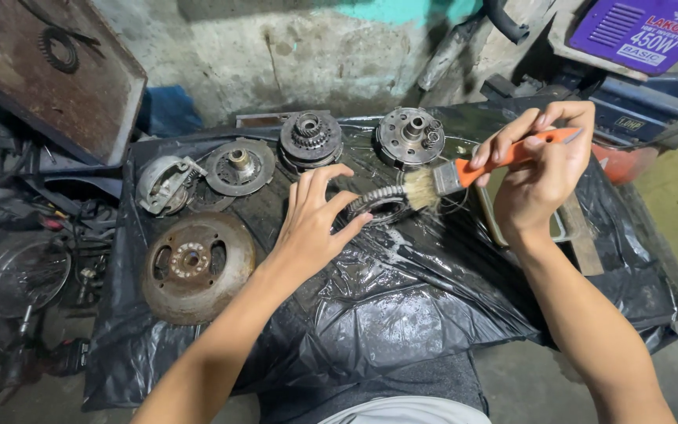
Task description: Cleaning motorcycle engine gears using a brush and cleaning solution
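On black plastic sheet [402, 298]: left hand [311, 228], fingers spread, steadying toothed ring [378, 206]; right hand [539, 169], fingers clamped round orange-handled brush [464, 173]; rusty disc [194, 267], clutch parts [311, 140] behind.

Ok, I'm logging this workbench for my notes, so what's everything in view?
toothed ring: one, dark metal, centre of sheet, under left fingertips
paintbrush: one, orange handle, pale bristles on the ring
rusty disc: one, brown, left front
round metal parts: four, grey, row along the back
plastic sheet: one, black, wet, covering the table
metal tray: one, rusty, upper left
purple box: one, upper right
left hand: steadying the ring
right hand: gripping the brush handle
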